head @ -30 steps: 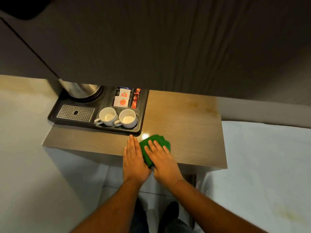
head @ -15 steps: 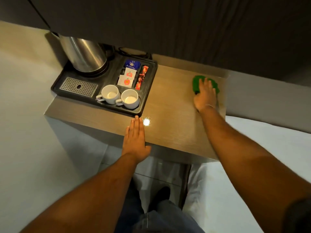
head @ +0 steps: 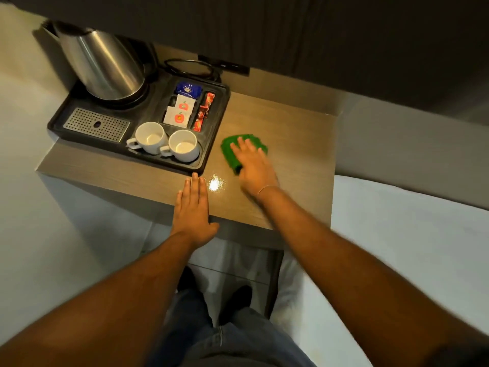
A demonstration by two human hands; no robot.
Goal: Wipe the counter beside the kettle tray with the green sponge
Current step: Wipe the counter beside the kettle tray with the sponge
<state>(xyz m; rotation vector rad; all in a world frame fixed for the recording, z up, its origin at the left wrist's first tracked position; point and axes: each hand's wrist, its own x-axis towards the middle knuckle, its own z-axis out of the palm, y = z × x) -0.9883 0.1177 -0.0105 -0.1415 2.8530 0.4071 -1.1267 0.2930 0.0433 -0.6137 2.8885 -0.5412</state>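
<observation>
Just right of centre frame, the green sponge lies on the wooden counter, close beside the black kettle tray. I see the right hand pressed flat on it, fingers spread, not gripping. Lower down, the left hand rests open and empty at the counter's near edge.

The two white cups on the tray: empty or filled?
Empty. Both white cups stand upright in the tray beside each other, and their pale bare insides show down to the bottom, with no liquid.
</observation>
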